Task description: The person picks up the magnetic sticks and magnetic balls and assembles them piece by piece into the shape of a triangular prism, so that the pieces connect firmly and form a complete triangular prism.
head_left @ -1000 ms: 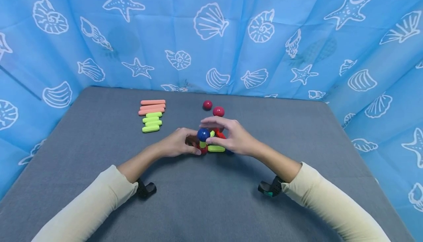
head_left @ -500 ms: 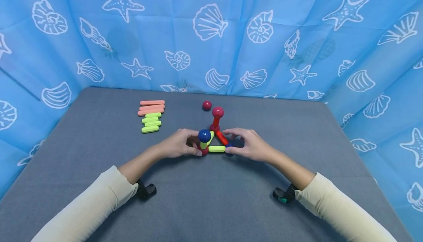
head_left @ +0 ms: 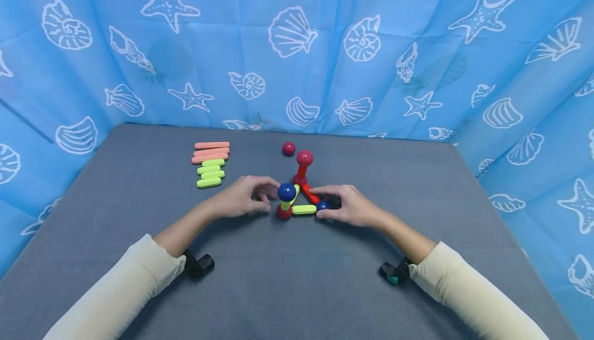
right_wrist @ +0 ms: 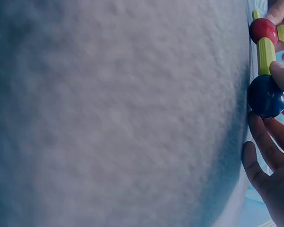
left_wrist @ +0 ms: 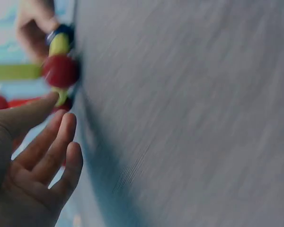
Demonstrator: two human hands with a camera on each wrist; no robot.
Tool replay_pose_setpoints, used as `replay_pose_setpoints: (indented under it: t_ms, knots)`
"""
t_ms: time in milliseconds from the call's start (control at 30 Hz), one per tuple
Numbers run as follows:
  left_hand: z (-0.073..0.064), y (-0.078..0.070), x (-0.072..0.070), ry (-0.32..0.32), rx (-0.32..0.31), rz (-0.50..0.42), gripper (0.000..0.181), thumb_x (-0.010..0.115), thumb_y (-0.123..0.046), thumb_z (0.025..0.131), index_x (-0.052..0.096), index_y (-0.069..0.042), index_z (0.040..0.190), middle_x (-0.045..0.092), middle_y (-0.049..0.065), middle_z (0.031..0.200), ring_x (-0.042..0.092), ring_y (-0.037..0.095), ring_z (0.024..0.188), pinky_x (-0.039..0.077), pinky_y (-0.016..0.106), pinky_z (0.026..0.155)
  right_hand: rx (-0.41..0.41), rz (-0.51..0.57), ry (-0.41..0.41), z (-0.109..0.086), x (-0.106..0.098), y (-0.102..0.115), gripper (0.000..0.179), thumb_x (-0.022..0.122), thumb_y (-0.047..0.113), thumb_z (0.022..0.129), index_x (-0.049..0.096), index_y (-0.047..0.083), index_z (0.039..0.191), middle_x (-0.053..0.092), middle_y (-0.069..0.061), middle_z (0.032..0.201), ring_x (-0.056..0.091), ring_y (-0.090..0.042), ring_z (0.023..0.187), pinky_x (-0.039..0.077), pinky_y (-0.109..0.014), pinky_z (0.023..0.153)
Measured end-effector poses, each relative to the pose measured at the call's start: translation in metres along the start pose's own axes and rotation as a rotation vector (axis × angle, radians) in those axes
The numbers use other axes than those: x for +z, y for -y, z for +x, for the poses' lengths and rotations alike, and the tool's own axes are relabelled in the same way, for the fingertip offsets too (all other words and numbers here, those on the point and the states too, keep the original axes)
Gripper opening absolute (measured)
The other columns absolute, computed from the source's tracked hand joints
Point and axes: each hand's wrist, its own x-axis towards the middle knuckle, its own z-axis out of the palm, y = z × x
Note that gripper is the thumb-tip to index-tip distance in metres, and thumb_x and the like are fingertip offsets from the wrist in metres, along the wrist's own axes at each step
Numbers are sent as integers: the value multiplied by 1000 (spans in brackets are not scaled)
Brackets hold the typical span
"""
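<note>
A triangle of magnetic balls and rods lies mid-table. Its front-left red ball (head_left: 284, 211) carries an upright yellow-green rod topped by a blue ball (head_left: 286, 192). At the back corner, a short red rod (head_left: 302, 172) stands up with a red ball (head_left: 304, 158) on top. My right hand (head_left: 350, 206) holds the right-corner blue ball (right_wrist: 267, 96) between thumb and fingers. From it, a yellow-green rod (head_left: 303, 209) runs to the front-left red ball and a red rod (head_left: 310, 194) to the back. My left hand (head_left: 245, 196) is just left of the structure, fingers loosely bent, holding nothing.
A loose red ball (head_left: 289, 148) lies behind the structure. To the back left are several salmon rods (head_left: 211, 152) and several yellow-green rods (head_left: 210, 174) in a column. A blue shell-patterned curtain (head_left: 297, 71) hangs beyond the grey table (head_left: 287, 278).
My right hand has moved from around the back upright to the right-corner blue ball. My left hand has let go of the front-left red ball and drawn back to the left.
</note>
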Motion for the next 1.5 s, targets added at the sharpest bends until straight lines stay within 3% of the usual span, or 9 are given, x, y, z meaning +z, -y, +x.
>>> replay_pose_setpoints:
  t_ms: [233, 400, 500, 600, 867, 1100, 1300, 1400, 1500]
  knots:
    - [-22, 24, -53, -435, -38, 152, 41, 69, 2, 90, 59, -1, 130, 68, 19, 116, 64, 32, 106, 51, 52, 86, 10, 26, 24, 0, -4, -3, 55, 77, 20, 88, 59, 9, 138, 67, -5, 117, 60, -17, 92, 53, -35, 81]
    - [-42, 54, -78, -667, -223, 240, 43, 65, -2, 94, 53, 3, 135, 62, 25, 122, 56, 40, 115, 46, 56, 91, 13, 45, 33, 0, -5, -2, 55, 76, 21, 89, 58, 7, 138, 67, -7, 116, 59, -18, 90, 52, -37, 79]
    - [-49, 65, -86, -675, -344, 219, 47, 62, -6, 96, 47, 6, 139, 58, 30, 125, 52, 45, 119, 43, 59, 95, 16, 51, 34, 0, -5, -1, 54, 76, 21, 89, 58, 6, 138, 67, -8, 115, 58, -20, 89, 51, -38, 77]
    - [-51, 73, -90, -636, -399, 198, 49, 62, -8, 96, 45, 7, 140, 56, 31, 127, 51, 45, 120, 42, 59, 97, 19, 49, 34, 0, -5, -1, 54, 76, 21, 89, 59, 5, 138, 67, -9, 115, 57, -20, 88, 51, -37, 76]
    - [-49, 82, -91, -621, -345, 286, 28, 66, -4, 94, 61, 7, 119, 62, 27, 113, 56, 41, 107, 35, 59, 99, 45, 19, 32, 0, -3, 0, 54, 76, 22, 89, 59, 10, 138, 66, -6, 120, 57, -19, 91, 51, -36, 78]
    - [-52, 82, -93, -665, -302, 259, 25, 68, -8, 94, 63, 5, 116, 64, 25, 111, 59, 38, 104, 45, 55, 92, 35, 41, 35, 0, -4, 1, 54, 76, 20, 89, 59, 8, 139, 66, -8, 121, 57, -19, 91, 52, -37, 80]
    - [-46, 61, -97, -761, -235, 72, 38, 69, -22, 95, 61, 0, 125, 65, 17, 118, 60, 26, 110, 49, 34, 90, 23, 45, 29, 0, -4, 0, 54, 77, 20, 89, 59, 7, 138, 67, -8, 120, 58, -17, 88, 52, -34, 77]
    - [-36, 43, -93, -791, -207, -129, 42, 70, -27, 94, 59, -6, 129, 64, 8, 118, 60, 13, 107, 50, 21, 85, 38, 43, 29, 0, -4, -1, 54, 77, 20, 88, 60, 9, 138, 67, -6, 120, 58, -17, 89, 52, -32, 77]
    - [-25, 25, -85, -787, -160, -357, 43, 72, -24, 93, 57, -8, 130, 63, 4, 115, 64, 9, 101, 55, 24, 83, 51, 47, 32, 1, -4, -2, 54, 77, 20, 88, 60, 10, 138, 67, -5, 120, 59, -18, 90, 52, -32, 77]
